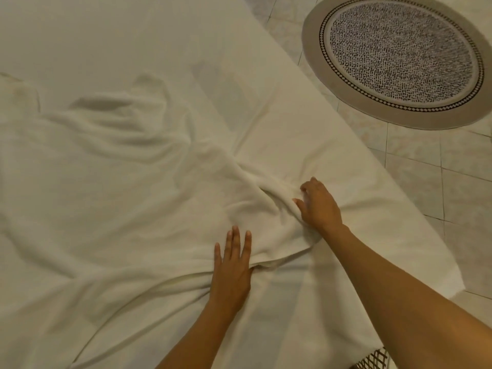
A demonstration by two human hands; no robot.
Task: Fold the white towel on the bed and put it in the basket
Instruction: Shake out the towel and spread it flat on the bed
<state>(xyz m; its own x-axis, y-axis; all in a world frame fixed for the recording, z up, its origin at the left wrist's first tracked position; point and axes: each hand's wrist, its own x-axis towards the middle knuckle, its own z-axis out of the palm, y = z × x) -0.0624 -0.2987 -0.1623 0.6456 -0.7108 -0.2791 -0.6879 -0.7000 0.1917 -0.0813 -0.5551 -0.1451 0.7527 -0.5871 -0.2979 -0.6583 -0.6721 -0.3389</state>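
Observation:
The white towel lies rumpled across the white bed, with deep creases running to the near right. My left hand rests flat on the towel near its front edge, fingers straight and slightly apart, and its thumb is hidden at a fold. To the right and a little farther off, my right hand has its fingers curled into a bunched fold of the towel. A small piece of dark woven lattice, probably the basket, shows at the bottom edge beside my right forearm.
The bed's edge runs diagonally from top centre to lower right. Beyond it is a pale tiled floor with a round grey patterned rug at the top right.

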